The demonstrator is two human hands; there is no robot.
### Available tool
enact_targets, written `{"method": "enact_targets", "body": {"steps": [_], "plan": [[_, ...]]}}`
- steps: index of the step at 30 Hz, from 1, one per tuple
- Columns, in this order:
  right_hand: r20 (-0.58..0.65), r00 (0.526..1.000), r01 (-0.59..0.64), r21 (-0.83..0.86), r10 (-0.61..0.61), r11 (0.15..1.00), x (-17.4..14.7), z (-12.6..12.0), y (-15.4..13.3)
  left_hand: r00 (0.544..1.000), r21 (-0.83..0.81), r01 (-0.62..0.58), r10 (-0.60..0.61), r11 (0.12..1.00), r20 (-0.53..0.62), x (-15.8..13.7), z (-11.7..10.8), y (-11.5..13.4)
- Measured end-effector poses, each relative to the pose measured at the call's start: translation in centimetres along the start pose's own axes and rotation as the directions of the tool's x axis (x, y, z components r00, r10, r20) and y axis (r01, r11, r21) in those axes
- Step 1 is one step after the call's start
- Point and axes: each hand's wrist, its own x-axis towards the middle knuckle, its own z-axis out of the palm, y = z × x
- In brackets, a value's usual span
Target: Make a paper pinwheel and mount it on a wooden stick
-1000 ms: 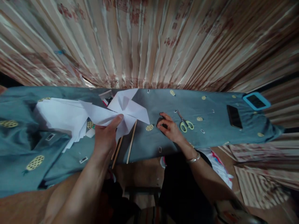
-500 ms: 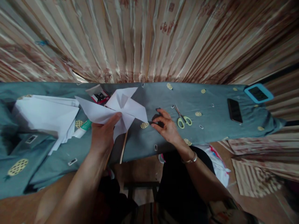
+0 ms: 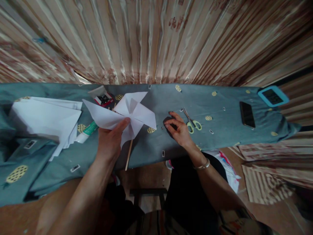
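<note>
Left of frame centre, my left grip [image 3: 109,141] pinches the paper pinwheel [image 3: 137,112]; right of centre, near the scissors [image 3: 196,124], I cannot tell whether my right grip [image 3: 179,131] pinches anything

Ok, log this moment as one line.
left hand: gripping paper pinwheel near its centre | right hand: beside scissors, hold unclear | nearby: paper stack, green-and-white tube, open box

Head cam faces fwd & down, close over tbl [image 3: 168,101].
</note>
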Motion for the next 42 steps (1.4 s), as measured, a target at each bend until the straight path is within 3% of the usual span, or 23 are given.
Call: {"method": "enact_targets", "body": {"steps": [6, 12, 21, 27, 30, 34, 42], "plan": [[0.029, 0.996, 0.091, -0.146, -0.088, 0.985, -1.1, -0.3, -2.4, 0.999, 0.078, -0.015, 0.011, 0.997, 0.044, -0.2, 0.0, -0.8], [0.075, 0.982, 0.189, -0.237, -0.176, 0.953, -1.3, 0.8, -2.3, 0.997, 0.142, -0.017, 0.006, 0.990, 0.080, -0.4, 0.1, -0.8], [0.020, 0.989, 0.149, -0.135, -0.147, 0.980, -1.3, 1.3, -2.2, 0.997, 0.129, 0.010, -0.020, 0.992, 0.072, -0.8, 0.0, -1.1], [-0.100, 0.994, 0.054, -0.011, -0.054, 0.998, -0.5, -1.4, -3.5, 0.996, 0.193, -0.008, -0.008, 0.981, 0.084, -0.8, 0.0, -1.3], [-0.057, 0.995, 0.084, 0.088, -0.080, 0.992, -0.7, -2.5, -6.5, 0.994, 0.217, -0.035, 0.011, 0.976, 0.112, -1.3, 0.5, -0.8], [0.018, 0.986, 0.165, 0.105, -0.168, 0.981, -1.3, -1.8, -9.9, 0.987, 0.212, -0.068, 0.036, 0.975, 0.154, -2.1, 1.1, -0.3], [0.033, 0.984, 0.174, 0.083, -0.177, 0.981, -1.1, -0.5, -10.1, 0.979, 0.229, -0.071, 0.024, 0.971, 0.205, -2.7, 1.0, -0.6]]}}
